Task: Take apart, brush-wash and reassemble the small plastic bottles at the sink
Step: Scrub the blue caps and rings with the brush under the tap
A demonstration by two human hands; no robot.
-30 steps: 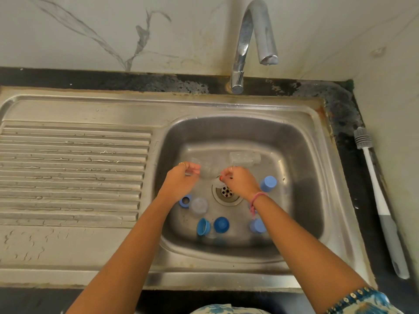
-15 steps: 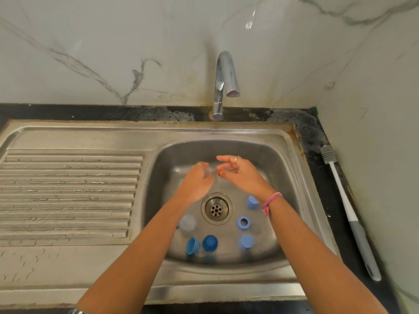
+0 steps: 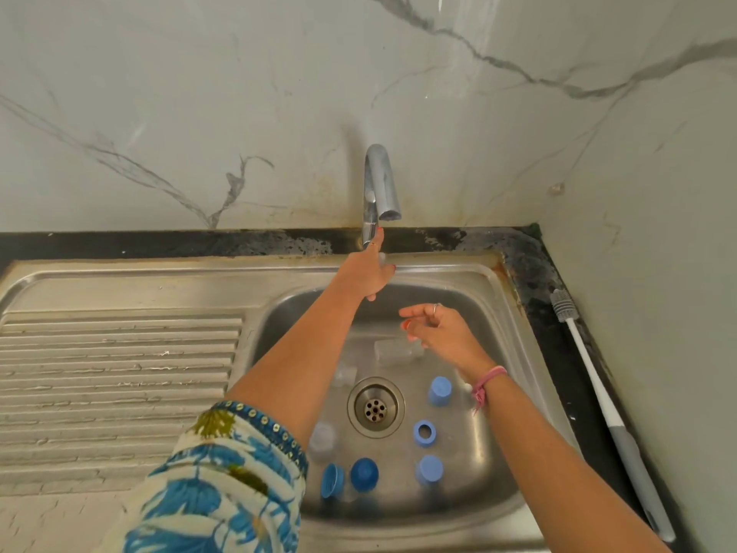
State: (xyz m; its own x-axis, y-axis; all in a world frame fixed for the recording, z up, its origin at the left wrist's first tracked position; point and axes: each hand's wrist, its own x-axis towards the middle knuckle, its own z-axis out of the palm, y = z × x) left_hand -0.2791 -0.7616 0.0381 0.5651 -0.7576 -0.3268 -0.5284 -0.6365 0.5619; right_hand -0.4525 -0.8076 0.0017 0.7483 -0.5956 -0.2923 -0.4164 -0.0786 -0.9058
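Caps (image 3: pixel 439 390) in sink (image 3: pixel 503 355); brush (image 3: pixel 598 389) right.

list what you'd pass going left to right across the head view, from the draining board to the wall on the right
ribbed draining board → floral sleeve → blue cap lying on its side → drain strainer → blue ring → pink wristband → bottle brush
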